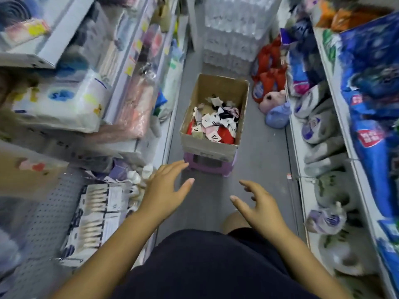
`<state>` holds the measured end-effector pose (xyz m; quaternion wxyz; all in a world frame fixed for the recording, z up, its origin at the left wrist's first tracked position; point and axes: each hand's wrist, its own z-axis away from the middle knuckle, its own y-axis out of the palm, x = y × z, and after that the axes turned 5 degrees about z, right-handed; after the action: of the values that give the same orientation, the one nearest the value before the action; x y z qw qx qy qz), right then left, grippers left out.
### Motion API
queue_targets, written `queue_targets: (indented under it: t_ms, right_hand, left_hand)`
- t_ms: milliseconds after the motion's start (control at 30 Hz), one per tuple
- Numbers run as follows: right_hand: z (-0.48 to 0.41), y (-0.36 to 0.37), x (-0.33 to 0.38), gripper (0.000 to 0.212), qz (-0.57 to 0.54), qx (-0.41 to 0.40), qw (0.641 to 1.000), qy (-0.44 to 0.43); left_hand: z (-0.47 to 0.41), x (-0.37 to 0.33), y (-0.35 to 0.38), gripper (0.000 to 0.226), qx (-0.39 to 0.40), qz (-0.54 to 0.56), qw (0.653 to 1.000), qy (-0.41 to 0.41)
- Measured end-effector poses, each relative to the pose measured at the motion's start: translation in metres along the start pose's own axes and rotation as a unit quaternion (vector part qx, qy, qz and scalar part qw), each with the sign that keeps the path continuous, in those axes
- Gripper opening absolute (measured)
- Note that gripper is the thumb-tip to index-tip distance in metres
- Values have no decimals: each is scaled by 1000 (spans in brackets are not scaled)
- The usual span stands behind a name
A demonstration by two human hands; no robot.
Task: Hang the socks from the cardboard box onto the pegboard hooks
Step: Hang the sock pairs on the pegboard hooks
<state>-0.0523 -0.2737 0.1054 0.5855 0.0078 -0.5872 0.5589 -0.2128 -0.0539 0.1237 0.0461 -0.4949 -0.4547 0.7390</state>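
Socks (216, 124) are not in either grip: I see my left hand (164, 188) and right hand (257, 206) both spread open and empty, hovering over the aisle floor. To my left, low down, the pegboard (43, 219) carries packs already hung. Ahead, the purple stool (208, 166) supports the cardboard box (207, 147), its long axis running away from me; the socks lie heaped inside. They lie straight ahead, beyond both hands; I judge my left hand nearer, its fingertips just short of the stool.
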Motion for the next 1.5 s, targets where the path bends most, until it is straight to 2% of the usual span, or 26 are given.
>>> queue_targets:
  t_ms: [200,433,600,833,1000,1167,1267,1367,1433,1500]
  right_hand:
    - [-109,-33,-6,53,6,32,999,-12]
    - [-263,-102,3,55,103,94,987,-81]
    - [-348,-104,10,53,145,136,976,-93]
    - [-428,-30,7,41,125,202,971,-35]
    - [-447,41,-20,30,101,298,945,89]
    - [-446,92,-44,41,55,322,927,185]
    - [-449,116,-51,55,44,361,913,186]
    - [-454,136,-56,66,30,375,908,185]
    - [-457,148,-60,65,42,390,903,173]
    - [-459,158,-66,54,58,390,905,159]
  left_hand:
    - [-72,-3,32,49,11,0,998,-55]
    - [-183,-16,51,50,-30,-16,990,-139]
    - [-245,-2,72,51,-28,-19,976,-214]
    - [-303,58,85,64,-10,-33,958,-284]
    - [-307,106,89,46,-16,89,961,-262]
    - [-295,128,101,42,-75,142,950,-269]
    - [-294,135,104,40,-82,198,929,-301]
    - [-294,140,104,40,-68,223,923,-305]
    - [-294,142,103,40,-63,230,922,-305]
    - [-294,143,103,38,-67,232,920,-308]
